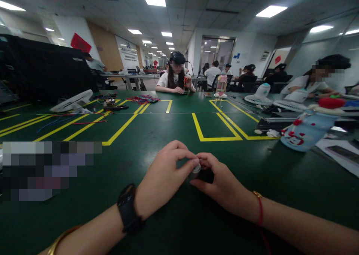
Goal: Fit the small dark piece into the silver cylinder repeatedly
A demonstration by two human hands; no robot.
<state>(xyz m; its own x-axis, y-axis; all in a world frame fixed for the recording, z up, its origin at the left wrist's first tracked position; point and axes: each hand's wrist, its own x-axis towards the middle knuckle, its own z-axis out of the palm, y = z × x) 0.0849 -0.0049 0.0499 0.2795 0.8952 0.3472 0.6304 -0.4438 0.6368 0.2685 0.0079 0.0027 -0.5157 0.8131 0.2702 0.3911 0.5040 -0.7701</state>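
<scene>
A small grey cylinder (195, 170), metallic in look, stands between my hands over the green table (157, 217); its exact kind cannot be made out. My left hand (169, 170), with a black watch on its wrist, pinches at the cylinder's top with thumb and fingertips. From the other side, my right hand (220, 176) curls its thumb and fingers round the cylinder's side. A red cord bracelet circles the right wrist. The fingers cover part of the cylinder, so its lower end shows poorly.
Yellow tape (218, 139) marks the table. A light-blue bottle (308, 127) with a red top stands at right, near white fans (258, 97). Further left lie another white fan (74, 101) and tangled wires (144, 99). Across the table sits a person (175, 75).
</scene>
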